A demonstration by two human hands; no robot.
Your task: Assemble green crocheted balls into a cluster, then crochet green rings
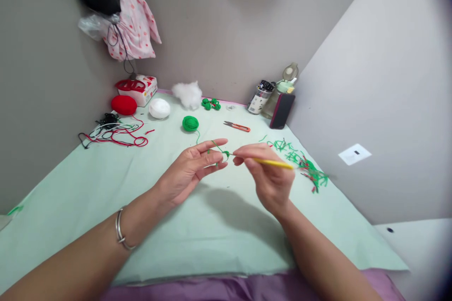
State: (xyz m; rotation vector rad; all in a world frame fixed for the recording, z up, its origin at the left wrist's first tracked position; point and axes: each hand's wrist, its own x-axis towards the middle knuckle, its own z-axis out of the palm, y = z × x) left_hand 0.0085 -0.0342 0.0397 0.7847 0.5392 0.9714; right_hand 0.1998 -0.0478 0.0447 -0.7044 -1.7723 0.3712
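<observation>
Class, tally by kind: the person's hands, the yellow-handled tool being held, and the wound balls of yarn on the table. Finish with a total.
Hands: 2 (left hand, right hand)
Held tools: 1 (yellow-handled tool)
Yarn balls: 3 (red ball, white ball, green ball)
Total: 6

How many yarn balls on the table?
3: red ball in front of the box, white ball to its right, green ball left of the snips. No others visible.

Three yarn balls, one hook, one thread snipper, one phone, one bottle
</observation>
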